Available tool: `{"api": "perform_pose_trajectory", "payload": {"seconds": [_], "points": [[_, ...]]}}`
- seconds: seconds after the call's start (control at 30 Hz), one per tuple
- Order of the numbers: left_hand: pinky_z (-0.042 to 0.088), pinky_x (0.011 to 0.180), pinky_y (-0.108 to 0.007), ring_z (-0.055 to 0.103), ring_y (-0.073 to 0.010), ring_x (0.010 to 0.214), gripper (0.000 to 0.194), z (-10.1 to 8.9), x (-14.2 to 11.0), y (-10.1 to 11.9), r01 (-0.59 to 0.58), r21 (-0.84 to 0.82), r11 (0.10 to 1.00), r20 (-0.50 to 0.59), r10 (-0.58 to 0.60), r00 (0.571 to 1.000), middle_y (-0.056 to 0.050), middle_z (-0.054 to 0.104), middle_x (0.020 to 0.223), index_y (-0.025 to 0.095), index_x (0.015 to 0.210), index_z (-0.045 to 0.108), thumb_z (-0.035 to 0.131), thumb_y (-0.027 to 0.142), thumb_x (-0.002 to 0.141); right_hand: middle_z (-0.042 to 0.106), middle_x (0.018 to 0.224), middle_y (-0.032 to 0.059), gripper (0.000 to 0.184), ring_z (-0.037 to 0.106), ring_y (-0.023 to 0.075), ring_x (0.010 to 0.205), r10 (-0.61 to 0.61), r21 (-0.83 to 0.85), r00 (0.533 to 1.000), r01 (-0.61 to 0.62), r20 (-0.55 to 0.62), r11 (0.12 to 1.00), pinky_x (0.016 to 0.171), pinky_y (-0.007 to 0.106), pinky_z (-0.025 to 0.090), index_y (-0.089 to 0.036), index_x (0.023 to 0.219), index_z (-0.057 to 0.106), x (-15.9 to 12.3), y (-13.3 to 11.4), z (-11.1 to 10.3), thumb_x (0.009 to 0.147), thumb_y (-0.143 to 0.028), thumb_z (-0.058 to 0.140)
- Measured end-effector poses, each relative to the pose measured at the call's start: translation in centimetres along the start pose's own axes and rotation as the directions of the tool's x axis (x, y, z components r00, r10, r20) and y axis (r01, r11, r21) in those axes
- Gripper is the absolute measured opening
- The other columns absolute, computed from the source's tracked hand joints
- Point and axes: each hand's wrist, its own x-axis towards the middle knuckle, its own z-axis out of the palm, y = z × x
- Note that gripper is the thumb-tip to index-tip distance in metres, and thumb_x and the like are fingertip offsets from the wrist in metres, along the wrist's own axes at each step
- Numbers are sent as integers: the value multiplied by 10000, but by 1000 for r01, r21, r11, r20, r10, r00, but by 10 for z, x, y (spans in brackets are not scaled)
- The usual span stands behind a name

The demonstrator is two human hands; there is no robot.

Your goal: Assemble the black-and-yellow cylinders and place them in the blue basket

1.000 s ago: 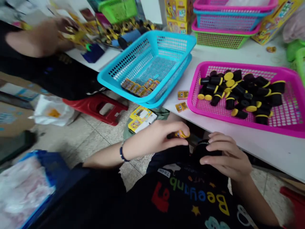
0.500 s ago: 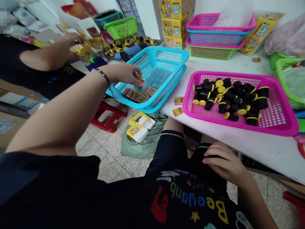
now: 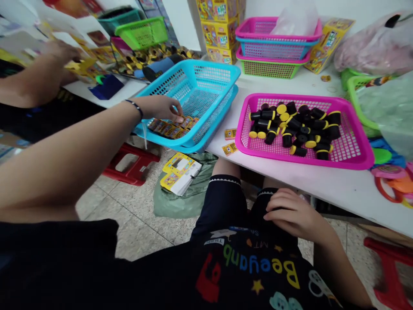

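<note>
Left hand (image 3: 163, 108) had dropped from just above the cards to the row of small yellow cards (image 3: 169, 128) lying along the near edge of the blue basket's floor. Its fingers were curled down with the fingertips (image 3: 179, 119) on the cards at the right end of the row (can't tell if it was pinching one or only touching). Right hand (image 3: 290, 211) was open, fingers loosely curved, resting on the dark shorts (image 3: 222, 202), with nothing visible in it.

The blue basket (image 3: 213, 69) sat at the table's edge on a second blue basket. Just to its right, two loose yellow cards (image 3: 229, 148) lay on the white table (image 3: 338, 185). Beyond those, a pink basket (image 3: 297, 98) held a heap of black cylinders with yellow caps (image 3: 295, 131), some upright, some on their sides. A stack of yellow printed cards (image 3: 179, 172) lay on a green bag (image 3: 174, 202) on the floor below the table edge. At upper left, a co-worker's hand (image 3: 61, 54) was at some yellow printed cards (image 3: 80, 66), well apart from the person's own hands.
</note>
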Motion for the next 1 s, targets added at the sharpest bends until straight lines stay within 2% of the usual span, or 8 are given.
{"api": "perform_pose_trajectory", "payload": {"seconds": [0.2,0.27,0.33,0.43,0.5,0.6,0.77,1.0], "points": [[462,1204,-550,701,-171,987,675,0,-52,36,-48,101,994,-296,76,952,4,763,929,64,1131,743,788,684,868,798,979,7,140,732,150,953,-8,-81,999,4,-53,997,855,332,603,-261,1067,737,25,14,-43,1014,-171,644],[448,1194,-591,680,-258,1233,755,6,-99,56,-227,268,936,-481,334,811,-77,731,1199,57,1328,682,555,719,987,807,1028,18,138,745,165,977,132,-105,980,-148,-149,983,862,342,612,-280,1071,755,34,32,-66,1002,-202,665],[487,1177,-508,669,-251,1271,627,23,-149,74,-513,322,796,-566,596,569,-57,709,1213,116,1312,685,431,629,1056,814,1053,46,136,746,210,1014,323,-219,911,-381,-257,898,914,392,608,-274,1077,778,44,55,-87,997,-284,669],[618,1017,-303,754,-159,1029,227,69,-200,91,-930,212,299,-370,906,207,22,755,1023,274,1106,676,469,363,1086,813,1022,85,302,739,216,863,691,-393,698,-699,-188,598,830,369,601,-186,1204,774,65,89,-104,970,-350,675],[643,976,-289,774,-172,991,185,108,-203,97,-969,163,184,-245,959,141,-14,791,1041,246,1100,683,501,219,1074,822,1007,99,357,752,236,874,833,-573,550,-665,60,480,832,359,600,-169,1211,792,80,105,-102,928,-378,733],[653,1016,-414,790,-267,1069,296,162,-171,97,-921,215,326,-195,938,287,-138,807,1140,150,1145,741,457,212,1091,832,1057,118,303,772,278,943,873,-706,441,-550,209,447,850,367,606,-200,1139,836,93,116,-90,846,-274,806],[499,1212,-629,614,-444,1428,491,211,-116,83,-659,295,691,-264,722,639,-327,634,1478,0,1417,642,490,335,1092,829,984,155,251,783,307,915,878,-748,449,-524,163,408,819,395,627,-180,1049,855,89,122,-81,806,-173,798],[473,1258,-593,536,-383,1512,583,206,-135,70,-693,264,671,-96,733,673,-294,535,1587,13,1511,594,297,28,1009,823,944,95,304,770,284,933,857,-692,478,-553,193,464,876,382,602,-195,1087,853,80,122,-94,787,-173,814]]}}
